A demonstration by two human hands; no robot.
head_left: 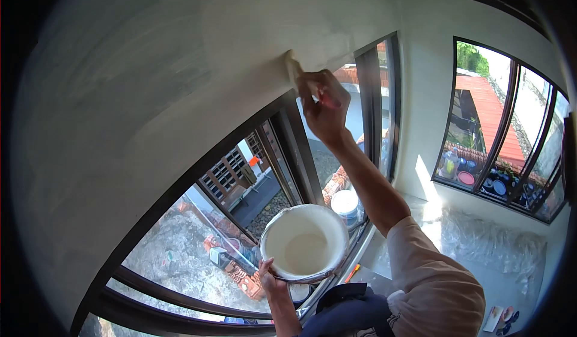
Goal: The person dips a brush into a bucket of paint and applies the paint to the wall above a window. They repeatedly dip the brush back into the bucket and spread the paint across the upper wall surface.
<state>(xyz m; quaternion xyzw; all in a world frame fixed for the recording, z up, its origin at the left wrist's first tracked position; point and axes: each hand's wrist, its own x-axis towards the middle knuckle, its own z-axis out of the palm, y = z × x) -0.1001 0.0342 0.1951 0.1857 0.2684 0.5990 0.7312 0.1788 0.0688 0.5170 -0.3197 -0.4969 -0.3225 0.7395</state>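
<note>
My right hand (pixel 327 106) is raised to the wall, its fingers closed round a paintbrush (pixel 293 66). The brush has pale bristles, and a bit of red shows among the fingers. Its tip meets the grey-white wall (pixel 198 60) just above the dark window frame (pixel 240 134). Lower down, my left hand (pixel 273 280) grips the near left rim of a paint bucket (pixel 305 241). The bucket is tilted towards me, whitish inside, with pale paint at the bottom. Most of the left fingers are hidden beneath it.
Open window panes lie below the wall, with a yard outside. A white-topped pail (pixel 344 203) stands beyond the bucket. An orange-handled tool (pixel 353 273) rests near the sill. Plastic sheeting (pixel 481 241) covers floor at right, below a second window (pixel 502 139). Footwear (pixel 509 319) lies bottom right.
</note>
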